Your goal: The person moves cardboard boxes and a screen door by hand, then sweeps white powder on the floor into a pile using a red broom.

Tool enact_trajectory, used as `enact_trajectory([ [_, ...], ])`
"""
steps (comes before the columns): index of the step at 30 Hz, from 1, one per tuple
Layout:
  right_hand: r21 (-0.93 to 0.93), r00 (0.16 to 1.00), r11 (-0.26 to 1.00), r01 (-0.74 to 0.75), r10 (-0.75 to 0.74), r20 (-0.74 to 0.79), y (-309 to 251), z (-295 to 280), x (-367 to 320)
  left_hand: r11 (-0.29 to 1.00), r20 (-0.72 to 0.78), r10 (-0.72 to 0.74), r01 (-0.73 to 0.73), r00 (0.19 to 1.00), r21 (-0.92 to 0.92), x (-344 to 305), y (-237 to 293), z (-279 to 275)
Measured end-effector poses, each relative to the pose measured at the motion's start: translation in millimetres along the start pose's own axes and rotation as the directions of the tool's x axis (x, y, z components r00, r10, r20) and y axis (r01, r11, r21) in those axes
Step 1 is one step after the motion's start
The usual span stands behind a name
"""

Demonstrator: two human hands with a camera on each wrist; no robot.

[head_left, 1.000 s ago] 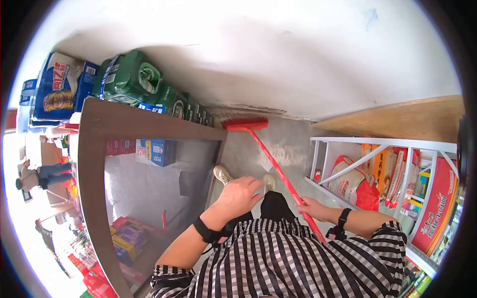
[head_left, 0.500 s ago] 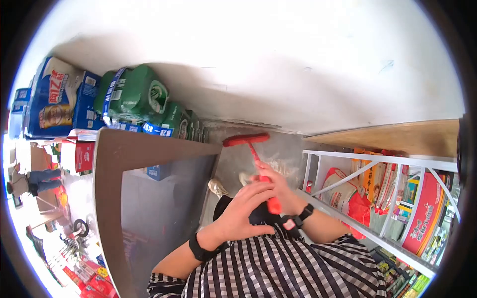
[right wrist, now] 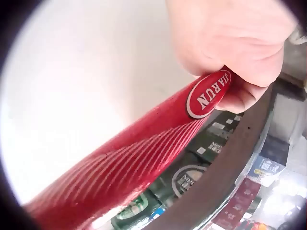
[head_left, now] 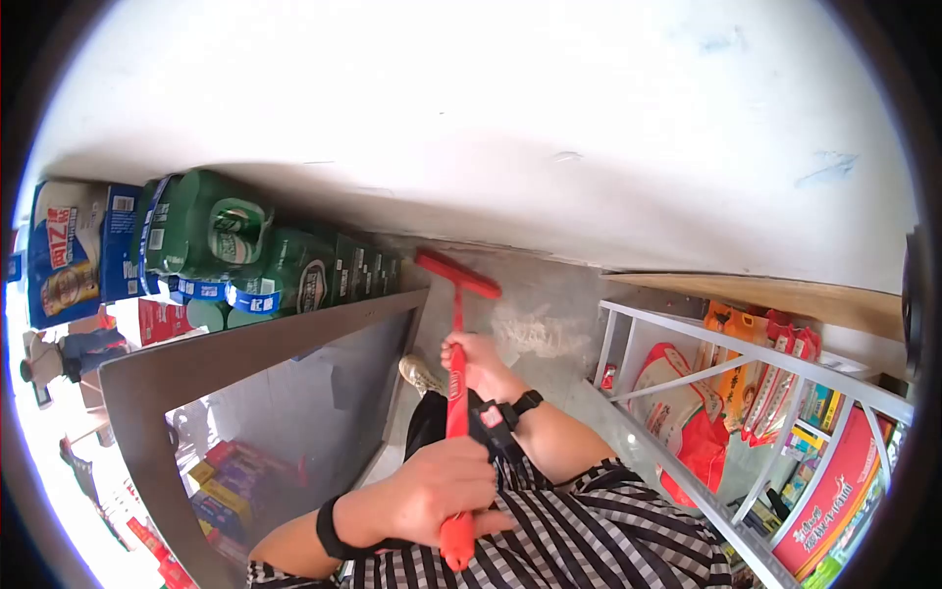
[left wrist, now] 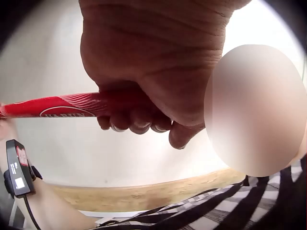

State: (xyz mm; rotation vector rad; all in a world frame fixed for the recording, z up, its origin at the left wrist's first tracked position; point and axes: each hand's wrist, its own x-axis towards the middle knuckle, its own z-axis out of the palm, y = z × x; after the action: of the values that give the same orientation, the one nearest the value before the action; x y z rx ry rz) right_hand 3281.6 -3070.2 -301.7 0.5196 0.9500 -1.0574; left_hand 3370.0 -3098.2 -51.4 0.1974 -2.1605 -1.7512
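A red broom runs from my body down toward the floor in the head view, its wide red head lying near the foot of the wall. My left hand grips the handle close to its top end, fingers curled round it. Lower down, my right hand holds the same handle. In the left wrist view the left fingers wrap the red handle. The right wrist view shows the right hand curled round the handle beside a white-lettered oval label.
Green shrink-wrapped drink packs line the wall at left, behind a brown-framed panel. On the right stands a white metal rack with bags and boxes. A pale patch marks the grey floor. A person appears far left.
My left hand has gone from free to gripping the handle's top end. The right hand first slid along the handle toward the head. The broom now points more straight ahead, its head tilted.
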Motion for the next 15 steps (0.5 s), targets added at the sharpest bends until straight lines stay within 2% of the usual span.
enact_trajectory([
  [2,-0.020,0.986,0.996,-0.082,0.084,0.142,-1.8,11.4,11.4,1.000,0.000,-0.001,0.001,1.000,0.029,1.7,-2.1,-0.9],
  [3,-0.023,0.985,0.996,-0.084,0.086,0.152,-1.3,14.6,24.1,0.997,0.006,-0.024,0.024,1.000,0.070,2.3,-4.3,-1.6],
  [5,0.021,0.936,0.994,-0.111,0.097,0.337,-3.7,27.3,43.6,0.992,0.012,-0.053,0.051,0.999,0.117,2.5,-10.0,-5.5],
  [6,-0.028,0.962,0.996,-0.082,0.086,0.259,-2.3,32.5,51.9,0.985,-0.001,-0.072,0.071,0.997,0.155,1.8,-12.8,-7.8],
  [8,-0.055,0.963,0.996,-0.073,0.085,0.255,-1.3,44.8,71.1,0.976,-0.011,-0.090,0.091,0.996,0.198,1.3,-17.9,-11.8],
  [10,-0.065,0.961,0.996,-0.061,0.076,0.267,0.7,55.9,90.6,0.962,-0.116,-0.127,0.151,0.985,0.229,-1.9,-21.1,-14.2],
  [11,-0.072,0.958,0.996,-0.061,0.079,0.276,-1.1,58.9,100.7,0.959,-0.122,-0.126,0.152,0.985,0.238,-3.7,-28.3,-17.2],
  [14,-0.152,0.948,0.988,-0.025,0.071,0.309,-6.0,69.8,125.9,0.948,-0.182,-0.058,0.112,0.982,0.297,-7.3,-46.4,-29.2],
  [15,-0.136,0.944,0.991,0.002,0.043,0.328,-6.6,75.6,132.9,0.945,-0.262,-0.030,0.113,0.964,0.306,-7.0,-48.6,-38.7],
])
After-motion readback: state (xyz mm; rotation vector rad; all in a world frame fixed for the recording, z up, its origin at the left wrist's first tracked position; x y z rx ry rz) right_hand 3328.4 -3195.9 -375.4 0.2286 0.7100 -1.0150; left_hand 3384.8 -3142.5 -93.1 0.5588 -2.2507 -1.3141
